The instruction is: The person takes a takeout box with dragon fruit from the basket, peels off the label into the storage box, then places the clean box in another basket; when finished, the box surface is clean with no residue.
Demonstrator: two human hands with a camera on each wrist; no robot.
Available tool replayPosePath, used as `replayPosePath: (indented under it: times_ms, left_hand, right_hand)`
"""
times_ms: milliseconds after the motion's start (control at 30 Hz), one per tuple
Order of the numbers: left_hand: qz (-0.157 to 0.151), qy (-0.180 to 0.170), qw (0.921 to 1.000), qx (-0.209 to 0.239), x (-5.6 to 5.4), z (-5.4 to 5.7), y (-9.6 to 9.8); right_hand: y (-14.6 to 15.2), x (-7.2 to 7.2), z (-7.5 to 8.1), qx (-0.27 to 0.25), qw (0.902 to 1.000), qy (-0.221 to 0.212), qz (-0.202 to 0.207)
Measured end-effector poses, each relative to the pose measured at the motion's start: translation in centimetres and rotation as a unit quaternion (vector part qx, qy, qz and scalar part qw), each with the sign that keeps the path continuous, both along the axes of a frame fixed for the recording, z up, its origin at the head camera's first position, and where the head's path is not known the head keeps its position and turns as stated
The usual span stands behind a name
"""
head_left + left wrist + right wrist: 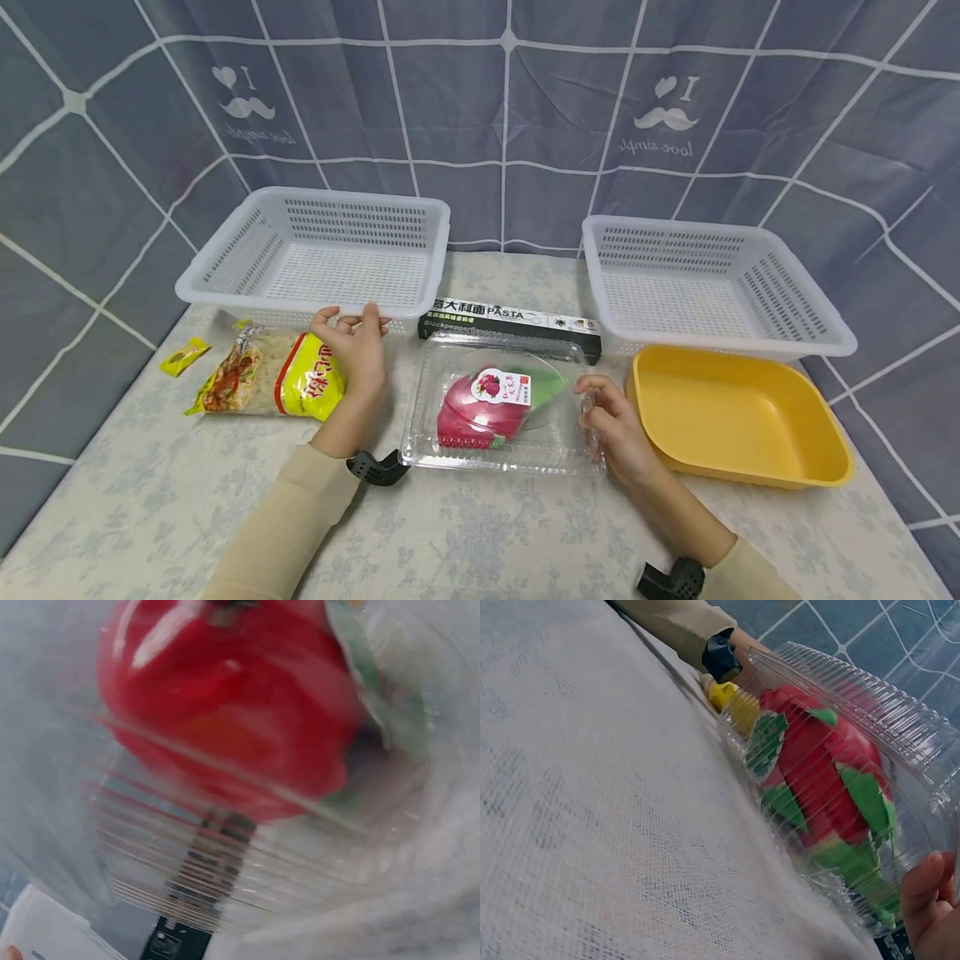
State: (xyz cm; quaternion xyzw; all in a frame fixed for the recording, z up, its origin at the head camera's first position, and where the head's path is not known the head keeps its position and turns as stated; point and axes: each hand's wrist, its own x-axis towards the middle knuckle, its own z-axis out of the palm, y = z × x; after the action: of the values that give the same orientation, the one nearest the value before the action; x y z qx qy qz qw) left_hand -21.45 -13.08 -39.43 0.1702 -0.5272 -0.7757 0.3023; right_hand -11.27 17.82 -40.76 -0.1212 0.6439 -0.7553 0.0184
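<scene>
A clear plastic clamshell box (558, 433) holds a red and green dragon fruit (476, 417), with a white and red label on its lid. At the box's right edge, my right hand (618, 429) pinches the plastic; thumb and fingers also show there in the right wrist view. My left hand (356, 354) is left of the box, loosely bent and apparently empty, with its fingertips over the front rim of the left white basket (311, 300); whether they touch it I cannot tell. The red fruit (232, 712) fills much of the left wrist view, blurred.
Behind the clamshell lies a black pasta box (510, 325). A bag of noodles (255, 375) and a small yellow packet (184, 357) are at the left. Toward the right stand another white basket (675, 308) and a yellow tub (735, 408). A patterned curtain (465, 108) hangs behind.
</scene>
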Motion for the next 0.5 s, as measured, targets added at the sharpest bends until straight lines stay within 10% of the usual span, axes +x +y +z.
replayPosePath:
  times_ms: [500]
  left_hand:
    - [-0.057,-0.036,0.9977,-0.012,1.1,0.9,-0.5]
  right_hand:
    - [0.1,0.4,1.2,0.122,0.9913,-0.037,-0.033]
